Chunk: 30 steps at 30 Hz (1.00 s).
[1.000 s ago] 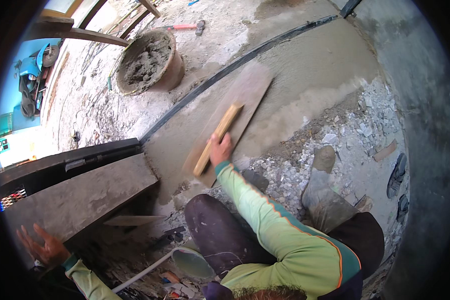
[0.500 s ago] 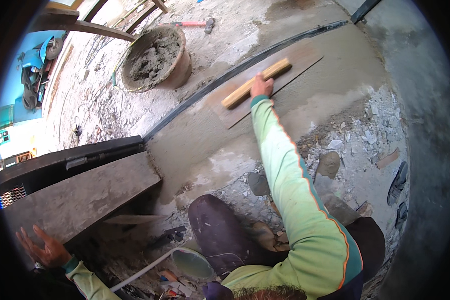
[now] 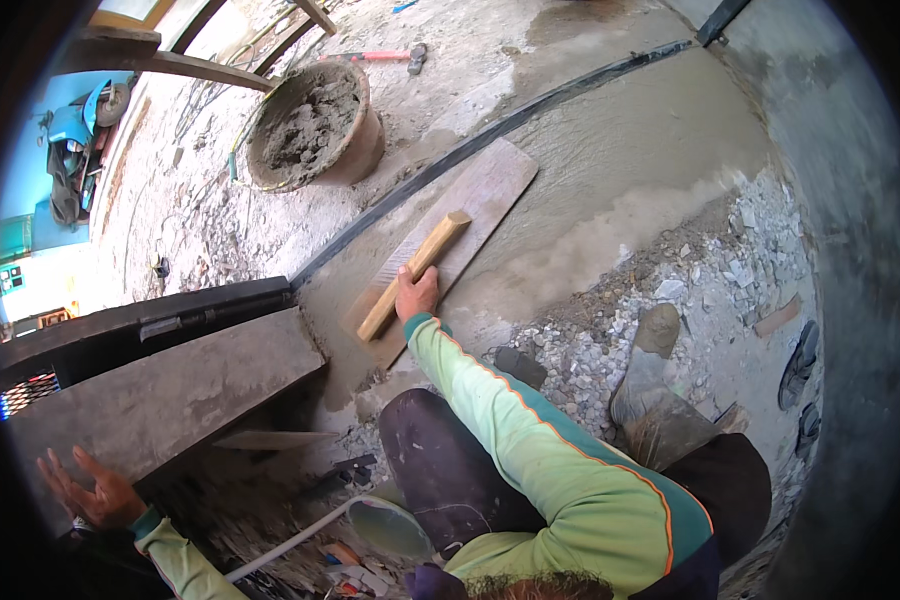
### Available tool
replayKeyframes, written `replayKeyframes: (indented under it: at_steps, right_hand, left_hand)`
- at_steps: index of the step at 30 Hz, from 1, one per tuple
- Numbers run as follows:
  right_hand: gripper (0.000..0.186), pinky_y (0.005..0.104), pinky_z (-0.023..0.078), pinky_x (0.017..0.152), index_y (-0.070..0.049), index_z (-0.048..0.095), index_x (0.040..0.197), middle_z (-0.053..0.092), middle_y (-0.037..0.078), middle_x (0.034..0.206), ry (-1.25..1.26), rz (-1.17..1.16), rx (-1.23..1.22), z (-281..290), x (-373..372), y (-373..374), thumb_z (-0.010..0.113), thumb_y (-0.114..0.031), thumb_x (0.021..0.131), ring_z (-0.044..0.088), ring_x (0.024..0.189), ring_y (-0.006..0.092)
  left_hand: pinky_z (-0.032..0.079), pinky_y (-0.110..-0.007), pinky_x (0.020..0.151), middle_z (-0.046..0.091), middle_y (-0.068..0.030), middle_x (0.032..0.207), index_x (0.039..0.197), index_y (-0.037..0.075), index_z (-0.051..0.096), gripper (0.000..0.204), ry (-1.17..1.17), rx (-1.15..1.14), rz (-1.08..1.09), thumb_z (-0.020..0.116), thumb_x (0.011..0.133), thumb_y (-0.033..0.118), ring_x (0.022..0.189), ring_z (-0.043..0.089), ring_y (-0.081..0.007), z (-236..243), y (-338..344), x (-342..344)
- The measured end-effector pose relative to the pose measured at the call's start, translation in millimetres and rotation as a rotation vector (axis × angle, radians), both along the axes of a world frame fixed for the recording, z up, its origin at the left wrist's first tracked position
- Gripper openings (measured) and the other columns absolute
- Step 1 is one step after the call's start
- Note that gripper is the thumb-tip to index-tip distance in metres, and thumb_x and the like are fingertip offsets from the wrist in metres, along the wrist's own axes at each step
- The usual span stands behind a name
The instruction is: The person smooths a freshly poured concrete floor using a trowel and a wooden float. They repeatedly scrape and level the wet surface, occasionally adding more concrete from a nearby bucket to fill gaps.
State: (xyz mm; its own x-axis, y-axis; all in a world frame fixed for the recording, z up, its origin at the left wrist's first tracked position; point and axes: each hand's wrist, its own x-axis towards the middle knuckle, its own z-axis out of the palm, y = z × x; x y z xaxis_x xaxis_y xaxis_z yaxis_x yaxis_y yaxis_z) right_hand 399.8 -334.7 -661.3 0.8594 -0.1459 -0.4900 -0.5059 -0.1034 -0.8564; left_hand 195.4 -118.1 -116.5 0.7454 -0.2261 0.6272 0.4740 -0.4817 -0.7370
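Observation:
My right hand (image 3: 418,294) is wrapped round the wooden handle of a long plastering float (image 3: 485,195). The float's flat board lies slantwise on a band of wet grey mortar (image 3: 610,135), its near end close to the corner of a concrete ledge. At the lower left, my left hand (image 3: 92,490) rests against that concrete ledge (image 3: 190,385) with its fingers spread and nothing held. The mortar runs along a dark metal strip (image 3: 470,142) on its far side.
Beyond the strip stand a bucket of mortar (image 3: 315,130) and a red-handled hammer (image 3: 400,54). Broken rubble (image 3: 580,370) and a mortar-tipped tool (image 3: 660,330) lie to my right, near dark sandals (image 3: 798,365). A round scoop (image 3: 390,525) with a pale handle sits by my knee. A grey wall rises at right.
My right hand has drawn the float left and nearer to me across the mortar, turning it steeper. The left hand has stayed about where it was on the ledge.

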Motion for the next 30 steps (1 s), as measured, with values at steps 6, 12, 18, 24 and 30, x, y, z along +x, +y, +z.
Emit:
replayKeyframes:
  at_steps: [6, 12, 18, 24, 30]
  right_hand:
    - [0.053, 0.0559, 0.048, 0.090, 0.008, 0.053, 0.109, 0.063, 0.036, 0.103, -0.100, -0.070, -0.111, -18, 84, -40, 0.068, -0.040, 0.092, 0.060, 0.102, 0.0541]
    - [0.054, 0.0540, 0.050, 0.094, 0.010, 0.057, 0.109, 0.064, 0.035, 0.112, -0.062, -0.175, -0.211, -8, 194, -83, 0.067, -0.040, 0.092, 0.063, 0.107, 0.0508]
    - [0.059, 0.0520, 0.051, 0.095, 0.010, 0.061, 0.112, 0.067, 0.033, 0.113, -0.100, -0.248, -0.281, -23, 288, -146, 0.069, -0.044, 0.090, 0.065, 0.108, 0.0487]
    - [0.065, 0.0474, 0.053, 0.097, 0.013, 0.063, 0.114, 0.067, 0.033, 0.119, -0.004, -0.317, -0.248, -53, 353, -237, 0.070, -0.046, 0.089, 0.067, 0.111, 0.0454]
    - [0.065, 0.0470, 0.052, 0.098, 0.013, 0.065, 0.114, 0.067, 0.033, 0.119, -0.065, -0.287, -0.363, -52, 334, -285, 0.070, -0.048, 0.090, 0.065, 0.113, 0.0448]
  left_hand:
    - [0.054, -0.042, 0.098, 0.066, -0.0154, 0.135, 0.124, 0.007, 0.070, 0.032, 0.021, -0.009, -0.038, 0.075, 0.094, 0.016, 0.120, 0.066, -0.0323, 1, 5, -5]
    - [0.052, -0.044, 0.102, 0.062, -0.0190, 0.139, 0.129, 0.005, 0.066, 0.035, -0.020, -0.051, 0.050, 0.073, 0.095, 0.015, 0.124, 0.063, -0.0344, -4, -9, 2]
    - [0.053, -0.044, 0.101, 0.063, -0.0190, 0.138, 0.128, 0.006, 0.067, 0.035, 0.002, -0.020, 0.048, 0.073, 0.095, 0.016, 0.122, 0.065, -0.0354, 2, -2, 0]
    - [0.052, -0.045, 0.102, 0.063, -0.0191, 0.139, 0.128, 0.007, 0.068, 0.034, -0.029, -0.066, 0.072, 0.071, 0.097, 0.020, 0.124, 0.063, -0.0363, -8, -4, 3]
    - [0.052, -0.045, 0.102, 0.061, -0.0184, 0.141, 0.129, 0.008, 0.067, 0.035, -0.012, -0.056, 0.081, 0.071, 0.097, 0.022, 0.125, 0.063, -0.0357, 3, -3, -6]
